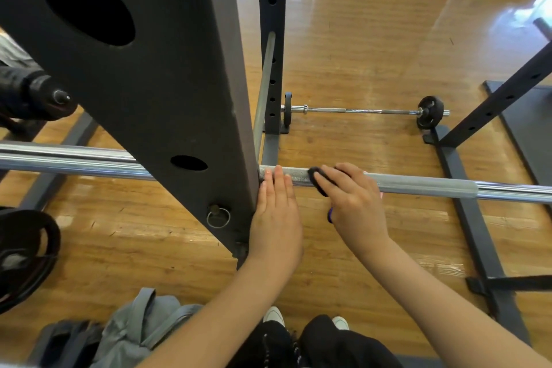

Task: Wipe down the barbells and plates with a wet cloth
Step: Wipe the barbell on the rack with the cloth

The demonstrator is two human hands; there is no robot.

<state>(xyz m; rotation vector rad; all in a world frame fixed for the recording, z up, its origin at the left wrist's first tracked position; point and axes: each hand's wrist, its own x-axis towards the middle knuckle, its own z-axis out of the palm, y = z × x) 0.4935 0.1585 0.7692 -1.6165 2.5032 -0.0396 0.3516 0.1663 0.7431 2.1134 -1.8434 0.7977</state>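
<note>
Just right of the black steel rack upright point(167, 92), the long, knurled grey steel barbell point(418, 185) looked heavy and rigid, steadied by the flat, straight-fingered left hand point(276, 215) while the right hand point(352, 203) pressed the small, limp dark cloth point(316, 181) onto it, fingers curled over.

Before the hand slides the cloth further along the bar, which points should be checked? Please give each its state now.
1. Cloth touches the bar: ok.
2. Right hand grips the cloth: ok.
3. Left hand steadies the bar with straight fingers: ok.
4. Bar free to the right of the cloth: ok.
5. Left hand clear of the rack post: not ok, it lies against it.
6. Cloth wet: cannot tell.
</note>
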